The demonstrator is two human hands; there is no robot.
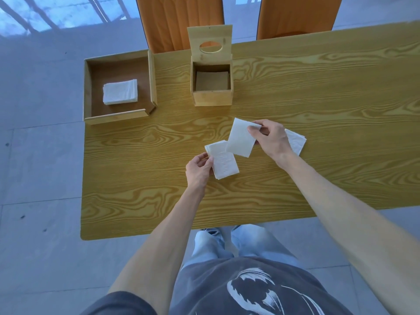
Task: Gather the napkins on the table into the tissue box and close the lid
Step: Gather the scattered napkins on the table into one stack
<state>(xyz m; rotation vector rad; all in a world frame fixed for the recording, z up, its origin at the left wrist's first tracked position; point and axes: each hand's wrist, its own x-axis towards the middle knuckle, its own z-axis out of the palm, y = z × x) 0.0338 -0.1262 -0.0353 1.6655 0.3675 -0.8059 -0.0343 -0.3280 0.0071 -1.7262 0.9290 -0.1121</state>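
Note:
A square wooden tissue box stands at the table's far middle, its lid with an oval hole tipped up and back; the inside looks bare. My left hand pinches a small stack of white napkins by its left edge, just above the table. My right hand holds a single white napkin by its top right corner, overlapping the stack's upper right. Another napkin pile lies on the table, partly hidden behind my right hand.
A wooden tray at the table's far left corner holds a folded napkin stack. Two orange chairs stand beyond the far edge. The wood-grain table ends close to my legs; grey tiled floor lies to the left.

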